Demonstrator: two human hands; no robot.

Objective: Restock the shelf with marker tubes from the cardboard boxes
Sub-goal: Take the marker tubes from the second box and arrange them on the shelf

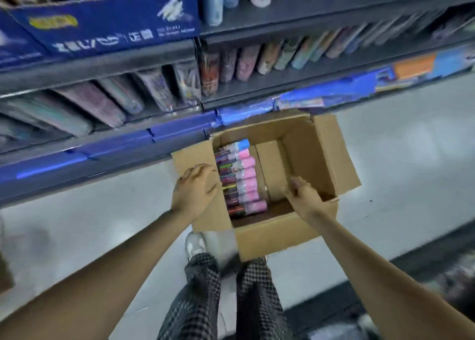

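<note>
An open cardboard box (305,144) stands on the floor below the shelf. Along its left inner wall lies a row of several marker tubes (241,182) with pink caps and one blue cap; the right half of the box shows bare cardboard. My left hand (196,188) hovers over the box's left flap, fingers relaxed and holding nothing. My right hand (303,194) reaches into the box near its front edge, fingers loosely curled with nothing visible in them. The shelf (144,136) above holds rows of packaged tubes (159,90).
A blue carton (102,23) sits on the upper shelf at the left. Blue price rails (246,113) run along the shelf fronts. My feet and checked trousers (203,283) stand just behind the box. Grey floor (398,159) stretches to the right; dark shelving (437,275) lies at the lower right.
</note>
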